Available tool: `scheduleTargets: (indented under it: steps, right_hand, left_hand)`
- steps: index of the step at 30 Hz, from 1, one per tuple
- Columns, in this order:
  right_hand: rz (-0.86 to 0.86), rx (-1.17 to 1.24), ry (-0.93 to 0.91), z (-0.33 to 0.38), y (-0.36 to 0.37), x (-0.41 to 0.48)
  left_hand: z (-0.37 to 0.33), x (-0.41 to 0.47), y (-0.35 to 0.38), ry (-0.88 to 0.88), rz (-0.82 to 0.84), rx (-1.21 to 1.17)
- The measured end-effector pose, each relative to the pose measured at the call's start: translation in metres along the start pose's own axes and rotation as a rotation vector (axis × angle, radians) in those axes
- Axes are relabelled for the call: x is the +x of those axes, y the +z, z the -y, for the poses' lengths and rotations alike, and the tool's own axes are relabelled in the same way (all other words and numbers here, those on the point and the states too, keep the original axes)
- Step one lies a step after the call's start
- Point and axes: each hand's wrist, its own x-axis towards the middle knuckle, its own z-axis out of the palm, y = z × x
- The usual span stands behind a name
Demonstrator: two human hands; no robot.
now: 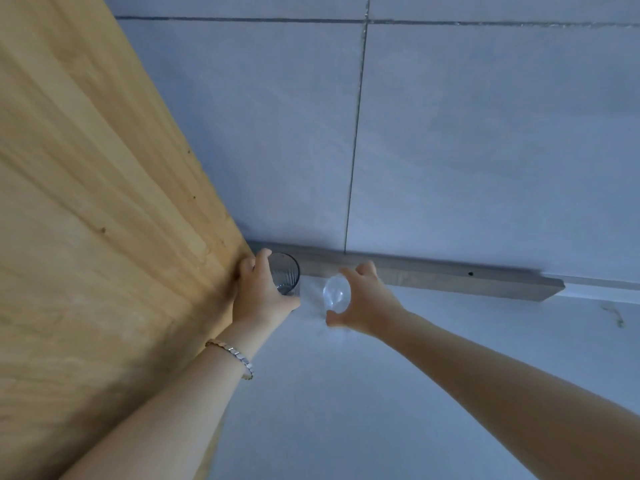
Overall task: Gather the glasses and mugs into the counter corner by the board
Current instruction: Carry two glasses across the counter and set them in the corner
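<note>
The left hand (pixel 258 296) curls round a ribbed grey glass (pixel 285 275), tucking it into the counter (pixel 346 393) corner where the wooden board (pixel 104 202) meets the grey wall strip (pixel 433 275). The right hand (pixel 367 303) pinches a clear glass (pixel 336 294) just beside it, probably to group them.

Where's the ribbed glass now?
Head view, left of centre: the ribbed glass, held by the left hand, is in the corner between wooden panel and grey board, beside the clear glass.
</note>
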Motion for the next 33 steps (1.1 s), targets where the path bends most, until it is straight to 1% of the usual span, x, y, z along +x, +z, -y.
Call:
scheduleTargets:
  steps: [4, 8, 11, 13, 15, 17, 18, 19, 20, 22, 23, 25, 28, 33]
  right_hand:
    - [0.004, 0.010, -0.110, 0.008, 0.010, 0.018]
    - [0.015, 0.053, -0.148, 0.001, 0.016, 0.018]
    - [0.017, -0.038, -0.191, -0.005, 0.015, 0.006]
    - [-0.004, -0.063, -0.177, -0.012, 0.009, -0.010]
    - [0.002, -0.076, -0.125, -0.024, -0.002, -0.032]
    - [0.074, -0.078, -0.035, -0.044, -0.016, -0.058]
    - [0.128, -0.083, 0.013, -0.056, -0.024, -0.073]
    - [0.178, -0.101, 0.051, -0.068, -0.031, -0.090]
    - [0.215, -0.129, 0.087, -0.082, -0.038, -0.106]
    - [0.242, -0.188, 0.157, -0.113, -0.051, -0.139]
    - [0.239, -0.204, 0.195, -0.131, -0.057, -0.156]
    - [0.231, -0.217, 0.276, -0.167, -0.070, -0.193]
    - [0.209, -0.207, 0.405, -0.226, -0.095, -0.257]
    - [0.089, -0.135, 0.601, -0.322, -0.133, -0.366]
  left_hand:
    - [0.005, 0.000, 0.000, 0.023, 0.013, -0.011]
    - [0.005, -0.003, 0.001, 0.030, 0.040, -0.039]
    - [0.003, -0.008, -0.002, 0.027, 0.073, 0.046]
    - [-0.001, -0.016, -0.005, 0.054, 0.049, 0.143]
    - [-0.009, -0.032, -0.009, 0.094, 0.017, 0.274]
    - [-0.021, -0.054, -0.010, 0.170, 0.034, 0.423]
    - [-0.028, -0.066, -0.008, 0.229, 0.074, 0.478]
    - [-0.036, -0.078, -0.004, 0.284, 0.150, 0.520]
    - [-0.046, -0.091, 0.002, 0.298, 0.242, 0.540]
    - [-0.069, -0.113, 0.018, 0.269, 0.417, 0.510]
    - [-0.083, -0.122, 0.030, 0.270, 0.475, 0.490]
    - [-0.116, -0.141, 0.055, 0.321, 0.532, 0.475]
    - [-0.179, -0.178, 0.099, 0.450, 0.608, 0.457]
    - [-0.286, -0.255, 0.171, 0.645, 0.699, 0.423]
